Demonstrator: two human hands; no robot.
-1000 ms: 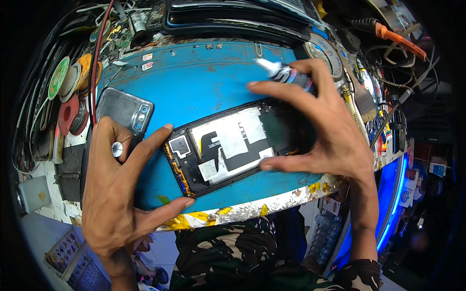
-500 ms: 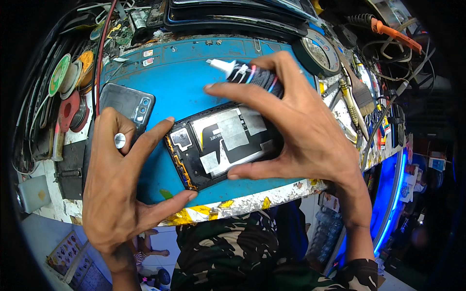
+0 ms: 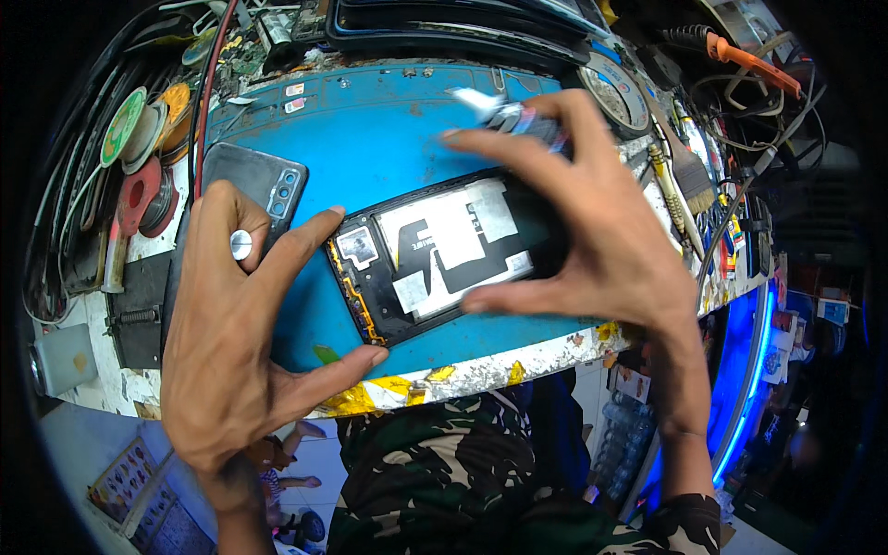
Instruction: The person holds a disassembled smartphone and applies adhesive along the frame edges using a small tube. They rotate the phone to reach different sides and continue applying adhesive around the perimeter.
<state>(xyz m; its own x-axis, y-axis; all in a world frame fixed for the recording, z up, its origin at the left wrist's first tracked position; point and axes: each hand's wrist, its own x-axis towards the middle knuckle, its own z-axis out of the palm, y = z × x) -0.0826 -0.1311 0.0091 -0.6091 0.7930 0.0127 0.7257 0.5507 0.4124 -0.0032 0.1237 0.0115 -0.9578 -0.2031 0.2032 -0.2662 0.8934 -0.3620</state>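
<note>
An opened phone (image 3: pixel 376 259) lies tilted on the blue mat, its inside showing a battery with silver patches and an orange strip along its left end. My left hand (image 3: pixel 217 342) spans that end, index fingertip at the upper corner and thumb at the lower one. A small white round cap (image 3: pixel 241 245) is tucked between its curled fingers. My right hand (image 3: pixel 615 245) grips a dark glue tube (image 3: pixel 518 122) with a white nozzle, blurred by motion, above the phone's far edge. The right thumb rests by the phone's near edge; the palm hides its right end.
A second phone (image 3: pixel 254 176) lies behind my left hand. Solder spools (image 3: pixel 125 127) stand at the left. A tape roll (image 3: pixel 618 92), a brush (image 3: pixel 692 180) and loose cables crowd the right. Dark phone-like panels (image 3: pixel 453 32) are stacked at the back. The blue mat (image 3: pixel 361 111) stretches between.
The phone and both hands sit slightly further right in view, as does the whole left side of the bench. The glue tube has shifted right, and its nozzle now points more upward.
</note>
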